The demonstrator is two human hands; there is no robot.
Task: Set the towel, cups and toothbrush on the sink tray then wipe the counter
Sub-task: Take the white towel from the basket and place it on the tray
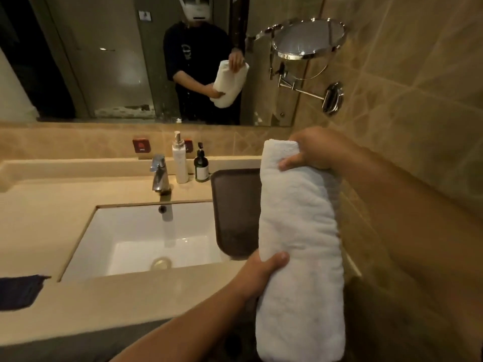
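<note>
A rolled white towel (299, 244) hangs in the air over the right end of the counter, held by both hands. My left hand (261, 273) grips its left side near the middle, thumb on top. My right hand (313, 150) clasps the far end. A dark brown tray (235, 205) lies on the counter to the right of the sink, its right part hidden behind the towel. No cups or toothbrush are in view.
A white sink basin (146, 239) with a chrome tap (159, 173) is set in the beige counter (91, 304). A white pump bottle (180, 160) and a dark bottle (201, 165) stand behind it. A dark cloth (18, 291) lies at the left. A swing-arm mirror (308, 40) juts from the right wall.
</note>
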